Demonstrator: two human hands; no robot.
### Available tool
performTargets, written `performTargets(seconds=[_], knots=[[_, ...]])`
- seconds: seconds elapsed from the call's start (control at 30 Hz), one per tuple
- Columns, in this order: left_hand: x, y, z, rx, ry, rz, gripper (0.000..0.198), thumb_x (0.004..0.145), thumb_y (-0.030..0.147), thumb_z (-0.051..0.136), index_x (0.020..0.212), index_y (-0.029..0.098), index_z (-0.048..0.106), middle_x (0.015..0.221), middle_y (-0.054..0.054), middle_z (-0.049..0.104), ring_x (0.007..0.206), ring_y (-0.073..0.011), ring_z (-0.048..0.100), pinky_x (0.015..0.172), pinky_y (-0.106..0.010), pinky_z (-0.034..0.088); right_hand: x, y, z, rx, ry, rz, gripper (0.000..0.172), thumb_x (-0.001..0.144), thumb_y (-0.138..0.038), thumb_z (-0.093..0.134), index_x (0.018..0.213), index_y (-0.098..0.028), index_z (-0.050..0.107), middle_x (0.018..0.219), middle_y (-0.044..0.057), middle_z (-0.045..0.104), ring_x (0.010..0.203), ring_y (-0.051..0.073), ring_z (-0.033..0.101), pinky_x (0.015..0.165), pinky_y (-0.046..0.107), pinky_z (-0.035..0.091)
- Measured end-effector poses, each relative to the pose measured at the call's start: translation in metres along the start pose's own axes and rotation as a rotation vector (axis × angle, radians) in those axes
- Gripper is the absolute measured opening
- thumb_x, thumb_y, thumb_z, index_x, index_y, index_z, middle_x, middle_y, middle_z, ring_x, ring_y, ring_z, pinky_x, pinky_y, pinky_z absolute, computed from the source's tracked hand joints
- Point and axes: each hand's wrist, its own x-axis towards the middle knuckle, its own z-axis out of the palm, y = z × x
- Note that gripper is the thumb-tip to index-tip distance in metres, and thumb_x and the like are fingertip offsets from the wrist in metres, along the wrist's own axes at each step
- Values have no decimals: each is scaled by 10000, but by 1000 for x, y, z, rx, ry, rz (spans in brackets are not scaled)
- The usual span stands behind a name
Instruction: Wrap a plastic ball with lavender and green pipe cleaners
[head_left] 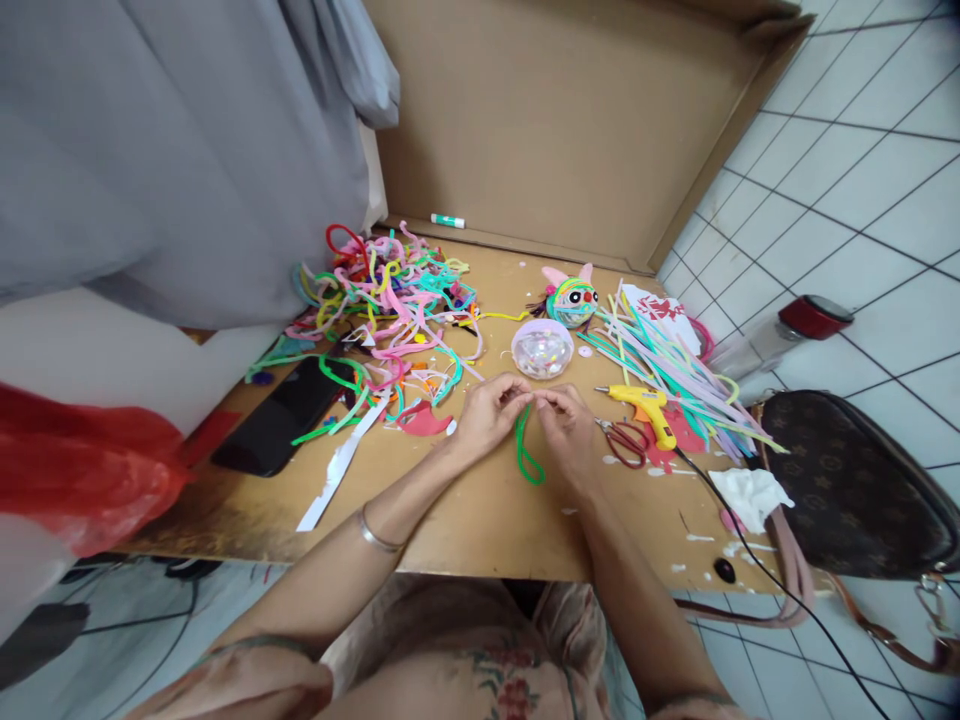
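My left hand (496, 410) and my right hand (564, 425) meet at the fingertips over the middle of the table. Both pinch a green pipe cleaner (531, 465), whose bent loop hangs down between them; its pinched part is hidden by my fingers. Just beyond my hands sits a clear, shiny ball-like container (541, 350) with a pale lilac rim. Behind it stands a decorated ball figure (574, 297) with pink ears, round eyes and a red nose. Red-handled scissors (628, 443) and a yellow glue gun (645, 405) lie right of my right hand.
A tangled heap of colourful pipe cleaners (390, 290) covers the back left, near a black phone (277, 415) and a white paper strip (341, 470). Straight pipe cleaners (675, 370) lie at right, beside a brown bag (855, 480) and a bottle (772, 335). The glue gun's cord (739, 540) trails off the table.
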Motion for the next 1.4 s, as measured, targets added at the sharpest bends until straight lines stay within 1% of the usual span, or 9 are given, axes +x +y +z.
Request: performTargets(seconds=[0.33, 0.53, 0.63, 0.73, 0.87, 1.03, 1.17, 1.27, 1.4], knots=[[-2, -1, 0, 143, -22, 11, 168, 906, 296, 501, 810, 181, 577, 735, -5, 579, 711, -142, 515, 678, -259, 397, -4, 4, 2, -90, -28, -95, 237, 905, -279, 502, 917, -227, 733, 859, 49, 662, 849, 202, 619, 775, 344, 483], [-2, -1, 0, 190, -12, 11, 153, 912, 255, 466, 786, 188, 522, 732, 3, 531, 717, -149, 488, 700, -273, 382, -11, 10, 6, -452, -30, -306, 328, 955, -218, 416, 1082, -204, 718, 918, 102, 647, 897, 240, 579, 805, 385, 447], [-2, -1, 0, 193, -22, 8, 153, 915, 251, 461, 789, 189, 520, 734, 3, 528, 713, -149, 480, 691, -272, 376, -12, 11, 7, -495, -28, -341, 340, 935, -173, 422, 1120, -194, 707, 928, 111, 642, 903, 244, 569, 813, 394, 442], [-2, 0, -1, 187, -37, 14, 140, 910, 253, 467, 799, 191, 525, 730, 6, 524, 710, -147, 476, 680, -266, 374, -10, 10, 5, -343, -33, -279, 328, 933, -203, 423, 1082, -211, 715, 947, 99, 636, 904, 232, 585, 806, 380, 461], [-2, 3, 0, 127, -47, -21, 145, 896, 276, 484, 785, 191, 522, 700, 19, 499, 679, -136, 455, 652, -254, 361, -4, 11, 2, 1, -55, -60, 279, 920, -319, 495, 1052, -233, 724, 1009, 75, 656, 957, 213, 614, 845, 360, 490], [3, -2, 2, -214, -24, -141, 263, 853, 425, 563, 769, 181, 518, 661, 40, 460, 620, -108, 410, 606, -237, 334, 4, 15, -1, 289, -7, 216, 395, 782, -454, 675, 1106, -232, 715, 1066, 65, 686, 949, 205, 625, 840, 336, 499], [8, -8, 1, -398, 12, -187, 386, 779, 532, 673, 754, 169, 543, 649, 39, 487, 621, -98, 432, 616, -230, 344, 5, 9, 1, 275, -116, 294, 327, 696, -474, 744, 869, -197, 741, 853, 39, 708, 784, 176, 617, 723, 295, 482], [8, -9, 1, -442, -23, -216, 431, 758, 572, 690, 750, 160, 564, 650, 33, 516, 613, -93, 443, 612, -232, 349, 4, 6, 4, 291, -130, 349, 337, 636, -506, 768, 726, -189, 699, 612, -18, 606, 561, 117, 488, 550, 256, 400], [8, -8, 0, -443, -21, -218, 434, 780, 582, 658, 766, 157, 572, 674, 22, 544, 615, -95, 456, 623, -241, 364, 4, 6, 5, 324, -139, 387, 384, 613, -546, 769, 684, -182, 670, 534, -46, 506, 492, 85, 381, 491, 242, 320]])
